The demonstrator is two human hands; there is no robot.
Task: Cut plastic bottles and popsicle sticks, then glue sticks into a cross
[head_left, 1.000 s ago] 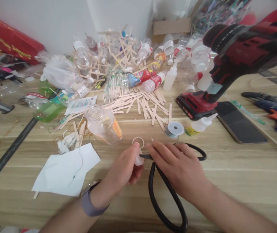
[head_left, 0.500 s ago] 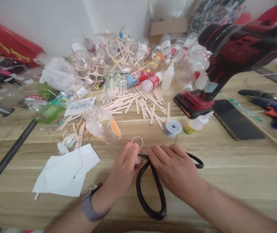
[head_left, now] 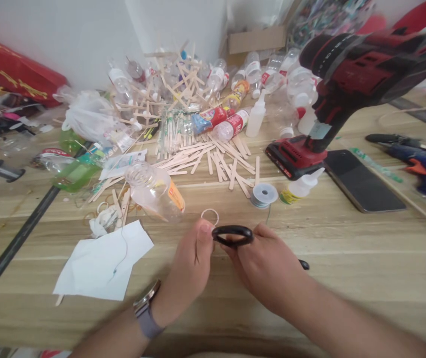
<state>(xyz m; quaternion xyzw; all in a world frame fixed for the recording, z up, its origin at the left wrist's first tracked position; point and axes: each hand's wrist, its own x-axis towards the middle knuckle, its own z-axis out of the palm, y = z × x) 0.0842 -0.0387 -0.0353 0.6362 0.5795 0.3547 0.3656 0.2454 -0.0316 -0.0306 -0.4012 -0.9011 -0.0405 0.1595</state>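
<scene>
The surface (head_left: 347, 278) is pale wood grain and runs out of frame on every side. Taking the red drill (head_left: 332, 94) at upper right as the landmark: it stands on its battery base, and its top is blurred and cut off by the right edge. Just right of its base lies a dark phone (head_left: 364, 181), face up. Far to its left, a heap of wooden sticks (head_left: 183, 99) and clear plastic bottles (head_left: 235, 124) is too tangled to count. Lower left of the drill a white paper sheet (head_left: 101, 263) lies flat, with an open-mouthed bottle (head_left: 155, 191) on its side just above it.

Below and left of the drill, near the middle, the right hand (head_left: 268, 268) is closed on black scissors (head_left: 232, 235). Only one handle loop shows above the knuckles and a dark tip pokes out at the hand's right; the blades are hidden. The left hand (head_left: 192, 266), with a watch at the wrist, is curled beside it, thumb touching the loop; whether its fingers grip anything underneath cannot be made out. A small ring (head_left: 210, 217) lies on the surface just above the left thumb. A wire spool (head_left: 264, 195) and a small glue bottle (head_left: 302, 185) lie just below the drill's base.
</scene>
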